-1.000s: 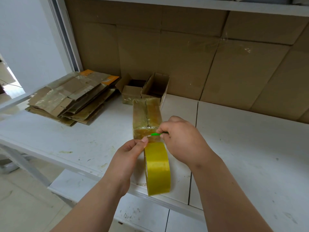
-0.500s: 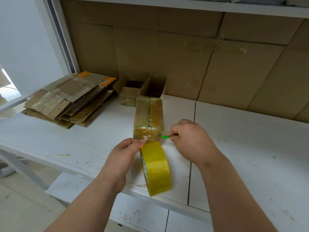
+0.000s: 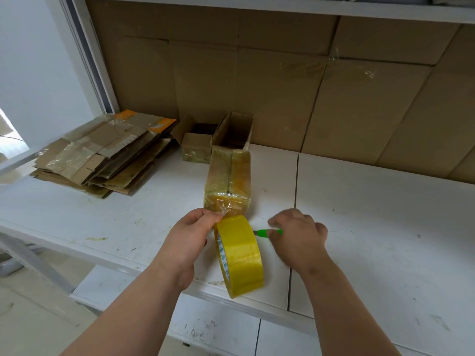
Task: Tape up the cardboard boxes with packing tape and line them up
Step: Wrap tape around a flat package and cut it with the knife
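White surface (image 3: 372, 227) carries all. Flattened cardboard stack (image 3: 102, 160) far left: light, stiff, floppy at flaps. Two open boxes (image 3: 218, 140) at back wall; contents not visible. Taped box (image 3: 228, 181) centre, just beyond hands: likely light, film slick; grasp by sides. Tape roll (image 3: 240, 255) on edge, rigid. Left hand (image 3: 187, 240) pinches tape end. Right hand (image 3: 298, 235) curled round green cutter (image 3: 267, 232).
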Motion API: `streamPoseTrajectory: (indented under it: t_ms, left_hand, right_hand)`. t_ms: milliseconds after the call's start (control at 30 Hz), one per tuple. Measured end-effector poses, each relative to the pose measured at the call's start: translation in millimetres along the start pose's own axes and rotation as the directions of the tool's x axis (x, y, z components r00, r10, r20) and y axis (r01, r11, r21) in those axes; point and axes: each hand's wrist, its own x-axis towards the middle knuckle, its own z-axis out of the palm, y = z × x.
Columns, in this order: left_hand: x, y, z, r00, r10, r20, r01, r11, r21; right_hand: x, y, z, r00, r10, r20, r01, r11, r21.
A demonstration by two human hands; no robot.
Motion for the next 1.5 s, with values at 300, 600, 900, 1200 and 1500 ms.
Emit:
streamPoseTrajectory:
  t_ms: [300,600,900,1200,1500]
  left_hand:
    - [-1,-1,-2,1.000,-0.001,-0.002,0.001,1.000,0.005]
    - [6,3,-3,0.999,-0.035,-0.014,0.035,0.999,0.004]
    - [-1,1,-4,0.999,0.010,0.040,-0.006,0.994,-0.105]
    - [-6,4,-3,0.995,0.092,0.037,-0.087,0.989,-0.118]
    - [-4,11,-6,0.978,0.159,-0.136,-0.180,0.971,-0.156]
  right_hand:
    - [18,-42,-26,0.951,-0.270,-0.153,0.310,0.838,0.449]
    - [34,-50,-19,0.949,-0.280,-0.146,0.315,0.866,0.388]
    - [30,-48,-18,0.955,-0.252,-0.154,0.295,0.837,0.462]
    - [32,-47,-19,0.955,-0.269,-0.127,0.297,0.826,0.479]
    - [-19,-36,-4,0.999,-0.032,-0.005,0.016,0.372,0.928]
